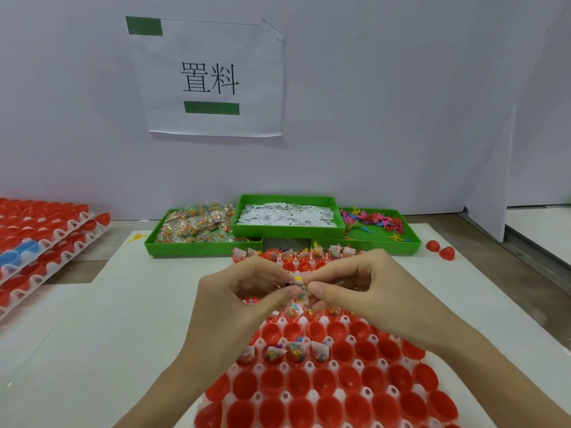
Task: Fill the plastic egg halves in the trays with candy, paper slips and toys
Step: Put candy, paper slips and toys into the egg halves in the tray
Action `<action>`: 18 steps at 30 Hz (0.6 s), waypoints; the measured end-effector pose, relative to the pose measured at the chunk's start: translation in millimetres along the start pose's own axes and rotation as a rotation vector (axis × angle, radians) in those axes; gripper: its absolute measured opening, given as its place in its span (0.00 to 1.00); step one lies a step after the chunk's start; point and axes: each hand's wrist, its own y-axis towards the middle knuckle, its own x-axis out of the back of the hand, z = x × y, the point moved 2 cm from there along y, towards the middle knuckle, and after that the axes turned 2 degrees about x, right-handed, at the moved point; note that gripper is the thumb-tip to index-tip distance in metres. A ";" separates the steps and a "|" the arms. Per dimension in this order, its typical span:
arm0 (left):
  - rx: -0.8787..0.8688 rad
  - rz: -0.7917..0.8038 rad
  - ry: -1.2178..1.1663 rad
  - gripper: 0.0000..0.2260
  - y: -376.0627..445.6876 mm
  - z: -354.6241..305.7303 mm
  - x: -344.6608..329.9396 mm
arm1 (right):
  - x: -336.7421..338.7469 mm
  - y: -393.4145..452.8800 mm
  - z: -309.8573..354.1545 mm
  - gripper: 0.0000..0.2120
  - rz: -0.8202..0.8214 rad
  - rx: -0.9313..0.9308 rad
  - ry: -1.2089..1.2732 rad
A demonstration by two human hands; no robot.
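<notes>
A white tray (324, 321) of red egg halves (321, 381) lies in front of me. Several halves in the far rows and one middle row hold candy packets and paper slips (295, 353). Above the tray, my left hand (247, 288) and my right hand (355, 285) meet. Together they pinch a small bundle (300, 287) of a candy packet, a paper slip and a bit of yellow toy. Behind stand three green bins: candy packets (197, 225), paper slips (287, 214) and coloured toys (374, 222).
Stacked trays of red and blue egg halves (40, 239) sit at the left. Two loose red halves (440, 250) lie right of the toy bin. A white wall with a paper sign (210, 78) stands behind, and a white divider panel (491, 180) at the right.
</notes>
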 end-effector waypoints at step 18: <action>-0.078 0.357 0.430 0.05 3.0 -9.9 -38.9 | 23.0 -28.3 -26.2 0.05 0.092 -0.138 -0.201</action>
